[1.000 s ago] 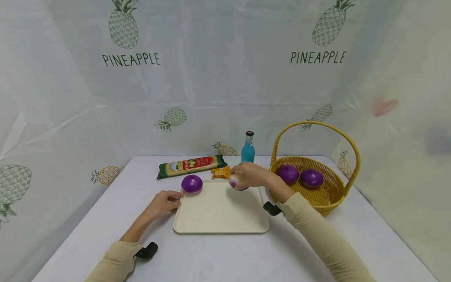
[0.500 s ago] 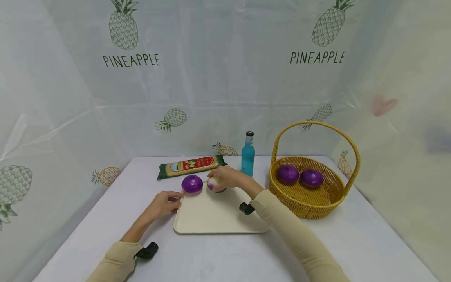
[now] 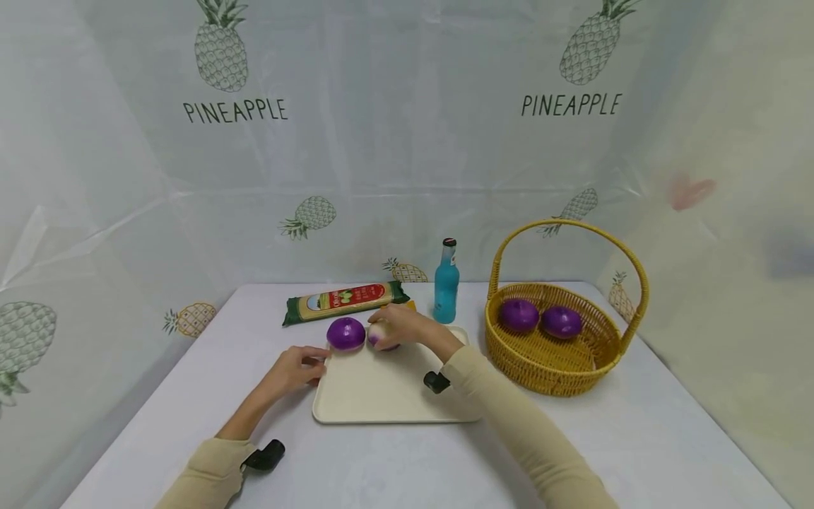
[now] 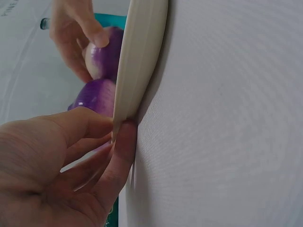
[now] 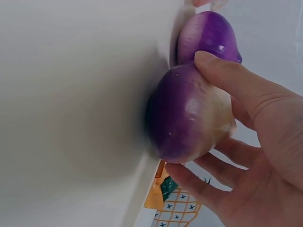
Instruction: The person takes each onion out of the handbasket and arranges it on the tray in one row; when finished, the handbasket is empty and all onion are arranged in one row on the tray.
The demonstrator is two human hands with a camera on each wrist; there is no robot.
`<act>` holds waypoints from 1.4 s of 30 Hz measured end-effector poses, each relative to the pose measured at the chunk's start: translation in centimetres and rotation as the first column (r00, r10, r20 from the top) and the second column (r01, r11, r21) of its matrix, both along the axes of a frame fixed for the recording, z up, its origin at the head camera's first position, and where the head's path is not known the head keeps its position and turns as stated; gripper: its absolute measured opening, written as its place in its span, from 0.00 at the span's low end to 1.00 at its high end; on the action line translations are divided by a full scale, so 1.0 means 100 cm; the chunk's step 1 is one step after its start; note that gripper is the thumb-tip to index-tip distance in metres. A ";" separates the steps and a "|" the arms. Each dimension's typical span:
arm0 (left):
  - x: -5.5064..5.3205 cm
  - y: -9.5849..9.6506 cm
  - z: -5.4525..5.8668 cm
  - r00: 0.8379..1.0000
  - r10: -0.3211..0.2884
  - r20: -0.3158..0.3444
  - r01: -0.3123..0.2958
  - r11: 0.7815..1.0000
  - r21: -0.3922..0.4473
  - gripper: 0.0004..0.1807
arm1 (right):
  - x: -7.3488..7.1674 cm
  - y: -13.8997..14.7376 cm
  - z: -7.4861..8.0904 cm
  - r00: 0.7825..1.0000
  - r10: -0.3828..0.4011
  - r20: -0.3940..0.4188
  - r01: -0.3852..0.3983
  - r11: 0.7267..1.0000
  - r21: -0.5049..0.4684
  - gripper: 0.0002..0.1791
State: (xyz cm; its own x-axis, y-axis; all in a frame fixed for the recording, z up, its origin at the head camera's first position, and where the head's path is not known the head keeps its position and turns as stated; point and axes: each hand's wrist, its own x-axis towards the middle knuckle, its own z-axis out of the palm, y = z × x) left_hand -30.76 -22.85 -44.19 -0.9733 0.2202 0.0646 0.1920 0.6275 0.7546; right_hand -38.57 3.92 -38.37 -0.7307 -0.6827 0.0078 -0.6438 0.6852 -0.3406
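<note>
In the head view a cream tray (image 3: 394,392) lies on the table. My left hand (image 3: 294,369) pinches its left edge, thumb above the rim and a finger beneath, as the left wrist view shows. A purple onion (image 3: 346,334) sits at the tray's back left corner. My right hand (image 3: 405,326) grips a second onion (image 5: 189,116), purple below and whitish on top, right beside the first; its underside is close over the tray. The thumb lies on one side of it, and fingertips are at the other.
A wicker basket (image 3: 559,380) with a tall handle stands at the right, holding two purple onions (image 3: 540,318). Behind the tray are a green-ended pasta packet (image 3: 346,300), a blue bottle (image 3: 446,286) and a small orange packet (image 5: 155,196), partly hidden by my right hand.
My right hand has carried the whitish-topped onion leftward over the tray, up beside the purple one. My left hand has stayed at the tray's edge.
</note>
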 end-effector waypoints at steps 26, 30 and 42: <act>0.002 0.001 -0.001 1.000 -0.012 -0.005 0.012 1.000 0.000 0.19 | 0.046 0.102 0.042 0.991 -0.121 -0.051 0.116 0.990 -0.082 0.31; 0.003 0.000 0.000 1.000 -0.006 -0.005 0.006 1.000 -0.019 0.19 | 0.058 0.148 0.049 0.974 -0.210 -0.085 0.202 0.975 -0.093 0.29; 0.000 0.000 0.001 1.000 -0.010 -0.014 0.010 1.000 -0.017 0.19 | 0.067 0.270 0.043 0.923 -0.328 -0.198 0.317 0.944 -0.089 0.32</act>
